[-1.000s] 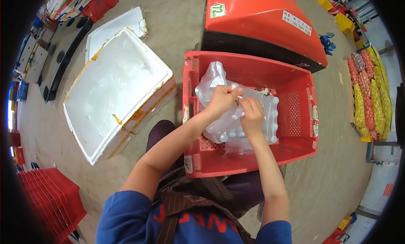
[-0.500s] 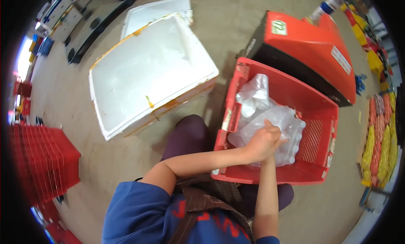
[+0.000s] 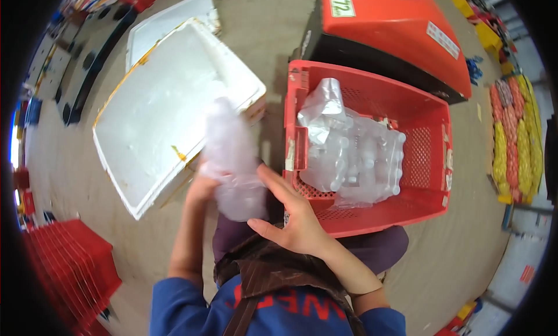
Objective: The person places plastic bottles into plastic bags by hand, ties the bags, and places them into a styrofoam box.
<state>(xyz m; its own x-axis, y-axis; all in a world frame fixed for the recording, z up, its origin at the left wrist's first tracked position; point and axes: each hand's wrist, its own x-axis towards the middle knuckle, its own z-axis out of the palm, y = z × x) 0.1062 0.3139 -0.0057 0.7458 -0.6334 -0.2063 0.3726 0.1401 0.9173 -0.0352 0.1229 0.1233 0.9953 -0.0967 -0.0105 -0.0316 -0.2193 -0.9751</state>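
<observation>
A translucent plastic bag (image 3: 235,161), blurred by motion, hangs over my lap between the foam box and the red crate. My left hand (image 3: 203,182) is closed round its left side; the bag partly hides those fingers. To the right of the bag is my right hand (image 3: 299,222), thumb and fingers apart, its fingertips close to the plastic. Whether they touch it I cannot tell. Inside the red crate (image 3: 372,222) lie several clear plastic bottles (image 3: 369,156) and a crumpled clear plastic bag (image 3: 325,112).
A white foam box (image 3: 151,109) stands at the left, its near right corner beside the bag. Behind the crate is an orange and black machine (image 3: 395,31) marked 72. Stacked red baskets (image 3: 72,266) are at the lower left, and filled net sacks (image 3: 511,138) at the far right.
My hands have come out of the red crate and moved left, bringing the plastic bag over my lap. My right hand has spread its fingers. The view has shifted right.
</observation>
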